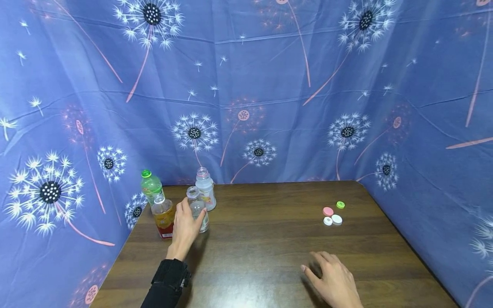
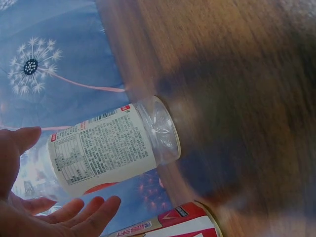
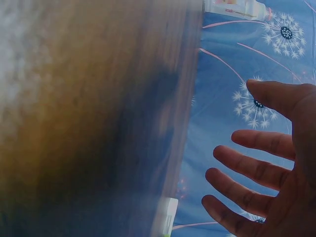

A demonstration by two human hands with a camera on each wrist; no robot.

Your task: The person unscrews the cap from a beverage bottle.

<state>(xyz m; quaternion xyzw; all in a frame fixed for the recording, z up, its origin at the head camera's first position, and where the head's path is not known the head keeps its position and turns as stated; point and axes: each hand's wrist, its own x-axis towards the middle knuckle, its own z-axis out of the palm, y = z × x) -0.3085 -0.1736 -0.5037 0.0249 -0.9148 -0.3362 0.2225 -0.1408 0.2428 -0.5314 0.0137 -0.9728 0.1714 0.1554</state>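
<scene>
My left hand [image 1: 185, 229] reaches around a clear, capless bottle [image 1: 198, 206] with a white printed label [image 2: 106, 148]. In the left wrist view its thumb and loosely bent fingers stand on either side of the bottle's upper part, spread apart. The bottle stands upright. Left of this hand is a bottle with an amber and red label [image 1: 163, 218]. Over the front right of the table hovers my right hand [image 1: 334, 280], its fingers spread and holding nothing in the right wrist view.
Behind stand a green bottle [image 1: 151, 185] and a whitish bottle [image 1: 206, 191] with a pink ring at its neck. On the right of the brown table [image 1: 262, 239] lie a green cap [image 1: 340, 205], a pink cap [image 1: 328, 211] and two white caps [image 1: 337, 220]. Blue dandelion cloth [image 1: 285, 128] surrounds the table.
</scene>
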